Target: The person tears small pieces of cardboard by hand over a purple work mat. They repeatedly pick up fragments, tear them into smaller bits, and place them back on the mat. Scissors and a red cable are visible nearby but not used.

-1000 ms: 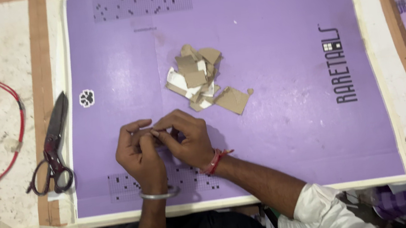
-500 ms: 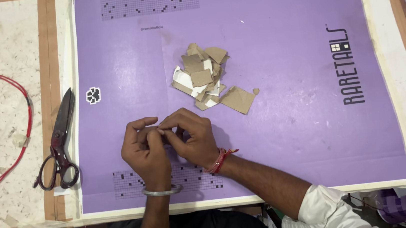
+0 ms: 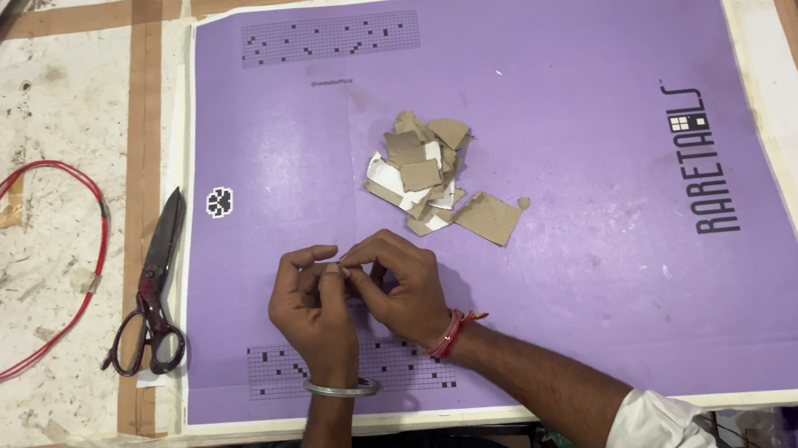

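Since half a second ago nothing has shifted: the left hand (image 3: 315,314) and right hand (image 3: 404,288) stay pressed together, fingertips pinching something too small to make out. The heap of cardboard scraps (image 3: 429,179) lies just beyond them on the purple mat (image 3: 587,135), untouched. Scissors (image 3: 154,289) rest left, at the mat's edge; open mat stretches right.

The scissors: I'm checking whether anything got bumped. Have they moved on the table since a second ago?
No. The scissors lie in the same spot along the left edge of the purple mat, blades pointing away; only the camera shifted.
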A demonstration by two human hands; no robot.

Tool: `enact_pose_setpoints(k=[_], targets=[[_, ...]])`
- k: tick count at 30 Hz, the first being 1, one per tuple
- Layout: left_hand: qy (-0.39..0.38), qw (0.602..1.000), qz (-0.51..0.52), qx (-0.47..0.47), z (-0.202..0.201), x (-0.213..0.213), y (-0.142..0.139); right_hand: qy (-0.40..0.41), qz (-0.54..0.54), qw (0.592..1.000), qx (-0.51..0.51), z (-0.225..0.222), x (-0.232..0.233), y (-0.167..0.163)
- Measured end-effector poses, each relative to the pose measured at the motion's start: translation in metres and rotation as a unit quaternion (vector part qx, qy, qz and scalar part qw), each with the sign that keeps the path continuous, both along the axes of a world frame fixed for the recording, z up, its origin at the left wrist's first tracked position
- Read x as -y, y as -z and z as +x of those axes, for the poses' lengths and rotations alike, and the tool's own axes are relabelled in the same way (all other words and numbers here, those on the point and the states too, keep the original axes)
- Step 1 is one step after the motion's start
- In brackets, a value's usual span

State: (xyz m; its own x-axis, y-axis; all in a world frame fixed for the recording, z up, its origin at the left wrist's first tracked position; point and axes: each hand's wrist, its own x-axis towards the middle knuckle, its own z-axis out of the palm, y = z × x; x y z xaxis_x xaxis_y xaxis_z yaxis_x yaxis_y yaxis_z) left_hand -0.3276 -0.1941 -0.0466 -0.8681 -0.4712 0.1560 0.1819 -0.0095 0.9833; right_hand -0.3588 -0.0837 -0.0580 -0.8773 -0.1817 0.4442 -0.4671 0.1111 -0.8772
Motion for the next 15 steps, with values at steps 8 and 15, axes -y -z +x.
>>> enact_pose_setpoints(k=[8, 15], targets=[[0.001, 1.000, -0.007, 0.013, 0.0001, -0.0005, -0.0012, 0.002, 0.003, 1.000, 0.006, 0.0003, 0.0000, 0.0025], [-0.007, 0.999, -0.020, 0.027, 0.0021, 0.0000, 0.0043, -0.004, 0.004, 1.000, 0.014, 0.0016, -0.0009, 0.0034]])
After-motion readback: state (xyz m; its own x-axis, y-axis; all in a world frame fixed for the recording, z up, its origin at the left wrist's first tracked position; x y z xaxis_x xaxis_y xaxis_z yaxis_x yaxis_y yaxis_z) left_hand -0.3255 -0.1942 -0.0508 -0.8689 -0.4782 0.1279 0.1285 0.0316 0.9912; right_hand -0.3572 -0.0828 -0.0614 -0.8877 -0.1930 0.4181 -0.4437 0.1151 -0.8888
